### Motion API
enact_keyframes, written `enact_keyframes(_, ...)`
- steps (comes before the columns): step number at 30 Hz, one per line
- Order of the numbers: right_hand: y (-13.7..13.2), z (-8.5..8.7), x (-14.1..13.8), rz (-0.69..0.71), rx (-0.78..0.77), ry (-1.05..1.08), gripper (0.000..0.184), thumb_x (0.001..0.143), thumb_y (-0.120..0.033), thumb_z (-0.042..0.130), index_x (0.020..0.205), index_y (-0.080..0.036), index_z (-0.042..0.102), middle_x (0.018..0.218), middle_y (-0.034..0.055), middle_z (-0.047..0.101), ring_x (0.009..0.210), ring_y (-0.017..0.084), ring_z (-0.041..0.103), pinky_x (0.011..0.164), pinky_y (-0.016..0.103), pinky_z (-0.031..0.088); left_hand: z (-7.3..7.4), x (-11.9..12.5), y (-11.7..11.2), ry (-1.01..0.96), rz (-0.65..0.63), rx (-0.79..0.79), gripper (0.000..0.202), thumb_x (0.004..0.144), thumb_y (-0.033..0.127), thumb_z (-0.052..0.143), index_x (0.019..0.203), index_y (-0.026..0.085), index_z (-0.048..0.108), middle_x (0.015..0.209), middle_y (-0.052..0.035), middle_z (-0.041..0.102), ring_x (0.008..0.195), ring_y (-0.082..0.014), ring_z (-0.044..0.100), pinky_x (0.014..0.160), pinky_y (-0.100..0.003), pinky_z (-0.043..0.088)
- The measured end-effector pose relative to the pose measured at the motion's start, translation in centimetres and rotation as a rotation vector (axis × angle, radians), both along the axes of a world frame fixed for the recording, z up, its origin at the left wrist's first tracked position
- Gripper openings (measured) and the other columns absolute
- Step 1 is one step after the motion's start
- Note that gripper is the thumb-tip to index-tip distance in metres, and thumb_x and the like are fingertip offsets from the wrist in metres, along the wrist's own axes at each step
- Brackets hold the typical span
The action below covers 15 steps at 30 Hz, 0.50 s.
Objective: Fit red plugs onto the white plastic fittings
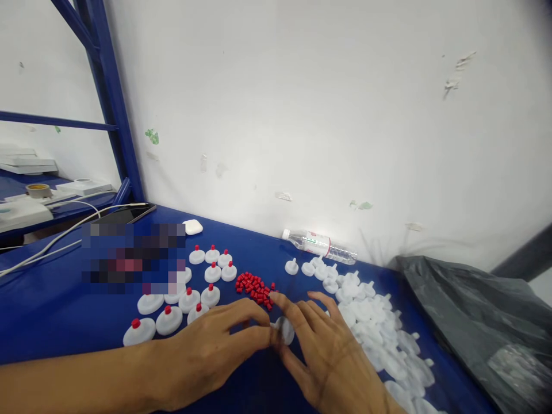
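Note:
Between my two hands a small white disc with a stem (286, 331) is tipped on its edge. My left hand (215, 342) is closed, its thumb and forefinger pinched at the stem side of the disc. My right hand (321, 351) has its fingers spread; its thumb is close to the disc, and its forefinger reaches the edge of a pile of small red caps (256, 289). To the left stand several white discs with red caps on their stems (169, 320). At right lies a heap of bare white stemmed discs (373, 322).
A clear plastic bottle (321, 246) lies along the wall. A grey plastic bag (457, 322) covers the right side of the blue table (64, 328). A white rounded object (192, 227), a phone (125, 215) and white cables (56, 238) are at the back left, below a blue metal frame (114, 98).

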State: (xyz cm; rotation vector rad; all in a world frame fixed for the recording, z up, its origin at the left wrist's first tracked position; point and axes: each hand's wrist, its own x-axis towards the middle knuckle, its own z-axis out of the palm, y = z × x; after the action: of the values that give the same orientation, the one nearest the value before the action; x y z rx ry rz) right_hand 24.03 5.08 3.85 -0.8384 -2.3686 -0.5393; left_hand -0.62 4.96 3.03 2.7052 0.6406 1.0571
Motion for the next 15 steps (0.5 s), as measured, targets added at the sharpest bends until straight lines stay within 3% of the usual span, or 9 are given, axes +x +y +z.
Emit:
enact_keyframes(5, -0.50, 0.29, -0.26, 0.074, -0.005, 0.021, 0.047, 0.106, -0.017, 0.044, 0.152, -0.019, 0.051, 0.095, -0.0018, 0.083, 0.082, 0.021, 0.082, 0.100, 0.049, 0.067, 0.49, 0.12, -0.20, -0.038, -0.031, -0.020, 0.040, 0.114, 0.009, 0.045, 0.143, 0.034, 0.055, 0.124, -0.0052, 0.074, 0.109, -0.0187, 0.078, 0.093, -0.023, 0.065)
enact_keyframes(15, -0.27, 0.09, -0.37, 0.071, 0.050, 0.158, 0.036, 0.118, -0.030, 0.039, 0.145, -0.019, 0.061, 0.102, -0.0006, 0.085, 0.083, 0.019, 0.083, 0.096, 0.048, 0.063, 0.10, 0.10, 0.30, -0.169, -0.059, 0.011, 0.029, 0.117, 0.008, 0.047, 0.133, 0.022, 0.067, 0.115, -0.0078, 0.072, 0.100, -0.0157, 0.076, 0.091, -0.019, 0.062)
